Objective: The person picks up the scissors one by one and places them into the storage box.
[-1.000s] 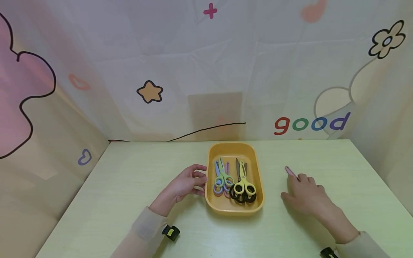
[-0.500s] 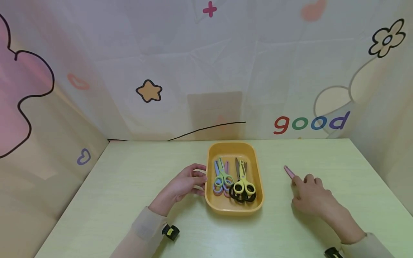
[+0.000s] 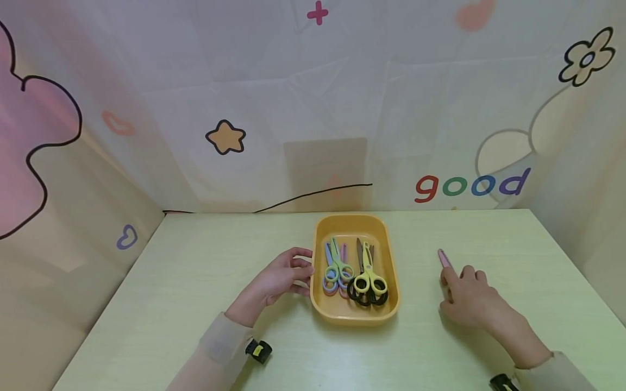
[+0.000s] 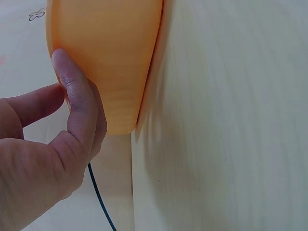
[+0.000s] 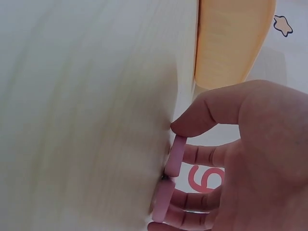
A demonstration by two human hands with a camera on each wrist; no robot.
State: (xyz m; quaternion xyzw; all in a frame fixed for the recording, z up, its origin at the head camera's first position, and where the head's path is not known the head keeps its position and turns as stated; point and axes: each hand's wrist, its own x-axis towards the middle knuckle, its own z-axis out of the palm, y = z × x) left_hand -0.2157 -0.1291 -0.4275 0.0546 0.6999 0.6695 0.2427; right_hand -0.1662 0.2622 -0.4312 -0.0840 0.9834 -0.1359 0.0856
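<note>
A yellow tray (image 3: 354, 319) stands on the table with several scissors lying in it. My left hand (image 3: 281, 277) grips the tray's left rim, and in the left wrist view its fingers and thumb are at the edge of the tray wall (image 4: 110, 62). To the right of the tray, pink scissors (image 3: 444, 258) lie with their blades pointing away from me. My right hand (image 3: 471, 298) holds them by the handles (image 5: 175, 156), which its fingers mostly hide in the head view. Green scissors (image 3: 335, 266) and yellow scissors (image 3: 368, 274) are uppermost in the tray.
The pale wooden table (image 3: 205, 244) meets a printed cloth backdrop (image 3: 264, 108) at its back edge. Cloth also hangs along both sides. Blue, purple and black-handled scissors lie partly under the top pairs in the tray.
My right hand first shifted slightly right and toward me, uncovering more of the pink scissors; since then the scissors have turned and slid a little right. My left hand and the tray stay put.
</note>
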